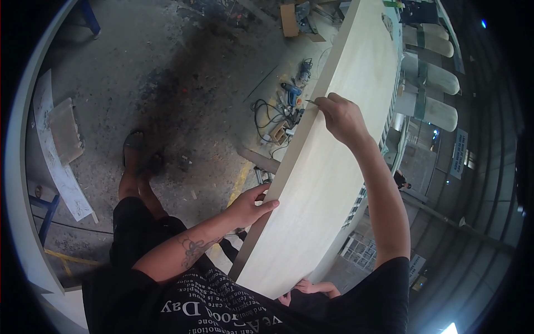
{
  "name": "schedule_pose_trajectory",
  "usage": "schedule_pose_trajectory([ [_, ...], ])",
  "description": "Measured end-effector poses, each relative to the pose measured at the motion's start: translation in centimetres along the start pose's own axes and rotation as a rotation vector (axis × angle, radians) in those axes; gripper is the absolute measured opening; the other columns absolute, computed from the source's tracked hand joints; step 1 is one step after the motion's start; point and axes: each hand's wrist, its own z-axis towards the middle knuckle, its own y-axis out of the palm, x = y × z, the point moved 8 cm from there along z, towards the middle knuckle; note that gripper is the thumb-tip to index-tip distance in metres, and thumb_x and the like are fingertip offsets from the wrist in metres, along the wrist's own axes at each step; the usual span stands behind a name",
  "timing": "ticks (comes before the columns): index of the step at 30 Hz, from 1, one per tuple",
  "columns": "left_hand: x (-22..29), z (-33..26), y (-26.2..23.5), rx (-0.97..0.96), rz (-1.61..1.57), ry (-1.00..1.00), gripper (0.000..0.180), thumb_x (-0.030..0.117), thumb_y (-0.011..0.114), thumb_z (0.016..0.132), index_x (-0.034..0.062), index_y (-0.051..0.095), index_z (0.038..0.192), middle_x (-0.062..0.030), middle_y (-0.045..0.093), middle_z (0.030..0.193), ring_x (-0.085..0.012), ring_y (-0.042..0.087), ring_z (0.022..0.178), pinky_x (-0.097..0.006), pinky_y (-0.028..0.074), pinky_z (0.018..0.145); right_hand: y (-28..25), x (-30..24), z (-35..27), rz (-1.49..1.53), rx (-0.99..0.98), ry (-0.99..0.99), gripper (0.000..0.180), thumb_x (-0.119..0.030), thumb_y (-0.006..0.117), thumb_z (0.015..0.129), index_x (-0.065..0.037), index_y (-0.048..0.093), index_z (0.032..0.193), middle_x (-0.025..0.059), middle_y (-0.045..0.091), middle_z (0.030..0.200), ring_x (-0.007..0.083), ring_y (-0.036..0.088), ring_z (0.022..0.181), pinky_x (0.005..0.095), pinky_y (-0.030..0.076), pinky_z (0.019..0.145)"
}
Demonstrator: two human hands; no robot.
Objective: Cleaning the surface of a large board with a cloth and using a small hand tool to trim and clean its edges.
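Observation:
A long, pale wooden panel (328, 161) with a thick edge runs slantwise in front of me. My left hand (251, 205) grips its near-left edge, thumb on the broad face and fingers round the side. Farther up the same edge, my right hand (342, 116) is closed, pinching a thin, narrow piece (312, 102) whose tip sticks out past the fingers at the panel's edge. Its kind is too small to tell. At the panel's near end another person's hand (305, 286) touches it.
On the floor beyond the panel lie a blue power tool (291, 92), black cables (266, 114) and a cardboard box (288, 20). A white curved board (58, 150) lies at far left near a blue stand (50, 214). Pale rounded panels (436, 75) stand at the far right.

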Motion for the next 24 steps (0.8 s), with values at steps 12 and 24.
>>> schedule_pose_trajectory([
  [12, 0.2, 0.0, 0.3, 0.013, 0.008, 0.026, 0.062, 0.029, 0.071, 0.105, 0.0122, 0.046, 0.159, -0.0131, 0.073, 0.128, -0.0148, 0.069, 0.107, -0.032, 0.058, 0.084, 1.0, -4.3, -4.9, 0.09, 0.042, -0.033, 0.022, 0.003, 0.068, 0.087, -0.008, 0.073, 0.105, 0.0126, 0.064, 0.084, 0.035, 0.068, 0.078, 0.0454, 0.056, 0.069],
  [24, -2.8, -0.9, -1.3, 0.063, -0.011, -0.037, 0.063, 0.038, 0.069, 0.105, 0.0116, 0.048, 0.158, -0.0102, 0.077, 0.112, -0.019, 0.073, 0.101, -0.035, 0.057, 0.088, -0.1, -1.2, -4.4, 0.362, 0.248, 0.218, 0.008, -0.002, 0.073, 0.096, -0.004, 0.076, 0.103, 0.0098, 0.072, 0.093, 0.0182, 0.07, 0.078, 0.0328, 0.054, 0.062],
])
